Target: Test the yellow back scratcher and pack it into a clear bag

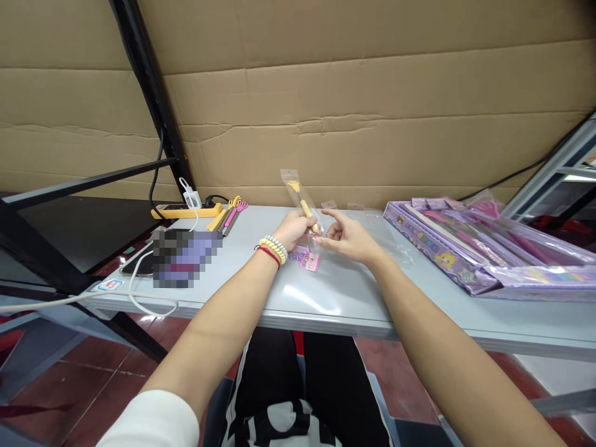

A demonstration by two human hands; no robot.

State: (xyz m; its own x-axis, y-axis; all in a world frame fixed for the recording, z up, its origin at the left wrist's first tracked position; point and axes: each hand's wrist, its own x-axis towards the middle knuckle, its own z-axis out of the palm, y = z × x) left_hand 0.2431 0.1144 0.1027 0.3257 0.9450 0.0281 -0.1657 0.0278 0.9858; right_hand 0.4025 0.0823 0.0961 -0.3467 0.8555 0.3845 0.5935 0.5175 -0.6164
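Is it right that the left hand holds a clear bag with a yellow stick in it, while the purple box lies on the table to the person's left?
Not quite. In the head view the left hand does hold the clear bag with the yellow stick, but the purple box lies on the table to the person's right.

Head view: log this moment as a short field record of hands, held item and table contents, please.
left hand: grips a clear sleeve with a yellow tool inside, tilted up
right hand: open, fingers at the sleeve's lower end
under hands: pink cards on the grey table
table right: purple boxed sets
table left: yellow power strip, loose yellow and pink tools, white cable
backdrop: cardboard wall
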